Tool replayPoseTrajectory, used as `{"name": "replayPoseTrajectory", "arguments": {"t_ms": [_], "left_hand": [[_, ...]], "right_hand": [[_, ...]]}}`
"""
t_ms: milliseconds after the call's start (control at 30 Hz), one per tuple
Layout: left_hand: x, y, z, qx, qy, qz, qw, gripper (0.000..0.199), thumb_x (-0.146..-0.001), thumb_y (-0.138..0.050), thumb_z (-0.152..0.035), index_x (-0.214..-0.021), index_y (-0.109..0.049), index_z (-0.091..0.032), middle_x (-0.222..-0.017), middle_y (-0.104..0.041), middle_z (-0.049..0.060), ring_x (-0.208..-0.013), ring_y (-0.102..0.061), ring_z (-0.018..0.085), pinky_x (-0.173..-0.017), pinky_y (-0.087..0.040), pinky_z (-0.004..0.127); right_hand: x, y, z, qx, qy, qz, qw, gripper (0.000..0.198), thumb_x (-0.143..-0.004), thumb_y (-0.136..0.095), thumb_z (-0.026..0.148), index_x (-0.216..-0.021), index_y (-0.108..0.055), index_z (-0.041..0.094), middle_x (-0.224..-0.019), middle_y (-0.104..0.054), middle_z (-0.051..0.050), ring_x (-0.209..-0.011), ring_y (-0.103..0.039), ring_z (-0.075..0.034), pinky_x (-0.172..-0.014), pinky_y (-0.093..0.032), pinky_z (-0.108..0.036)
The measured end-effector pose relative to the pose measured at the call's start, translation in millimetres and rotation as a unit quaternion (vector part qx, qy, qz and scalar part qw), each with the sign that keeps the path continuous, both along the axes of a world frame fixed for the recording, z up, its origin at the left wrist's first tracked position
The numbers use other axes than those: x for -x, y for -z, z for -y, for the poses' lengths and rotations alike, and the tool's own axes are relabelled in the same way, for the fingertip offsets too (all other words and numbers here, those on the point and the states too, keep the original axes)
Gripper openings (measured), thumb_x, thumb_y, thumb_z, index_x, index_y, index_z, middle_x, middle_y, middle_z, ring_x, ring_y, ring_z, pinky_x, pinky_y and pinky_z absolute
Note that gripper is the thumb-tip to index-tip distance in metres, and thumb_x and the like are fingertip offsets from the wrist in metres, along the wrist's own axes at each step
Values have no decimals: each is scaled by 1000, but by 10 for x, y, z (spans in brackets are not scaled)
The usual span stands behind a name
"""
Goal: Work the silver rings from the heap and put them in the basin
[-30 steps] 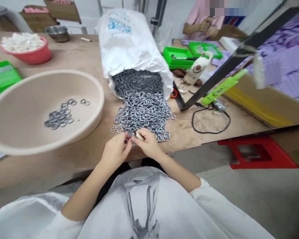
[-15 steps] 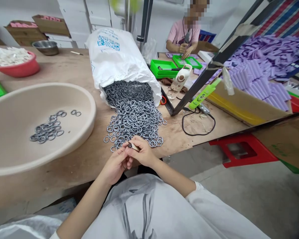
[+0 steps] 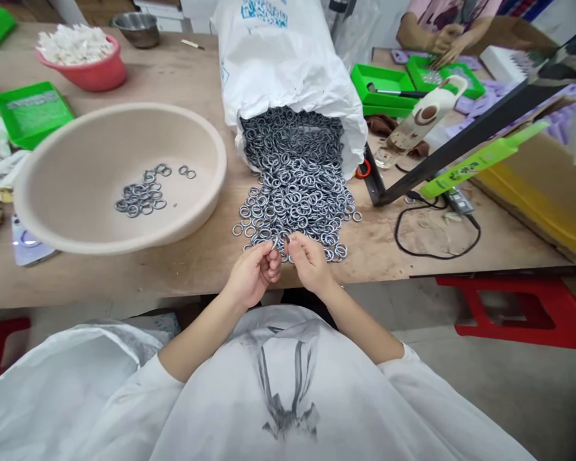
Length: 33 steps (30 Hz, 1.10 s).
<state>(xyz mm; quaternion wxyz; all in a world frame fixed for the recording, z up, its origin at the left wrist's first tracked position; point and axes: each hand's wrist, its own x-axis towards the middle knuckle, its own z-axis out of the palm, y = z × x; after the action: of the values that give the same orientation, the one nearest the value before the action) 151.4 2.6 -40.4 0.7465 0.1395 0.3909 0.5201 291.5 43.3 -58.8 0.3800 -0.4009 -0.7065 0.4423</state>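
The left hand pinches a ring in its grip, just left of a dark thing clasped by the right hand, the pile just beyond both on the tabletop.

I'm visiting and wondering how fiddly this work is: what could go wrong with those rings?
Loose gray rings lie near the front edge of the table, so a nudge might send some to the floor. The white sack lies with its mouth open toward that edge; a bump could spill more. The ring seemingly pinched in the fingers of the left hand could slip.
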Motion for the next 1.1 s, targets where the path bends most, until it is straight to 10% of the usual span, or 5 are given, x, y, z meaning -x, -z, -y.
{"name": "replayPoseTrajectory", "arguments": {"t_ms": [267,667,733,900,1100], "left_hand": [[-34,9,39,6,-13,-1,1000,35,-77,-75,-38,-65,-49,-16,-51,-44,-6,-43,-39,6,-44,-33,18],[193,-288,205,-75,86,-134,984,38,-80,-66,-47,-63,-46,-19,-54,-41,-4,-45,-35,8,-45,-36,23],[506,-448,164,-158,-49,-372,913,33,-84,-62,-48,-71,-56,-18,-64,-55,1,-56,-48,12,-56,-45,27],[1160,-705,-27,-129,-178,-862,456,53,-88,-53,-29,-136,-54,-6,-133,-59,25,-124,-53,38,-106,-39,57],[771,-217,-105,-287,75,-836,462,32,-94,-41,-22,-117,-64,-20,-113,-70,13,-106,-64,27,-95,-51,40]], "right_hand": [[-27,-93,89,-131,-20,142,981,38,-99,-43,46,-69,-45,22,-67,-50,0,-64,-46,-14,-61,-30,-29],[-213,86,-190,-32,127,34,991,50,-97,-42,60,-64,-38,23,-58,-36,5,-57,-36,-12,-58,-27,-28],[-244,94,-196,-34,126,24,991,49,-97,-43,60,-66,-39,22,-59,-36,5,-58,-36,-12,-59,-27,-28],[-214,133,-115,-3,119,9,993,51,-96,-41,64,-67,-43,22,-59,-36,4,-58,-35,-12,-57,-26,-28],[-173,133,-103,4,117,-8,993,51,-94,-43,64,-66,-47,22,-59,-38,4,-58,-36,-12,-56,-28,-27]]}}
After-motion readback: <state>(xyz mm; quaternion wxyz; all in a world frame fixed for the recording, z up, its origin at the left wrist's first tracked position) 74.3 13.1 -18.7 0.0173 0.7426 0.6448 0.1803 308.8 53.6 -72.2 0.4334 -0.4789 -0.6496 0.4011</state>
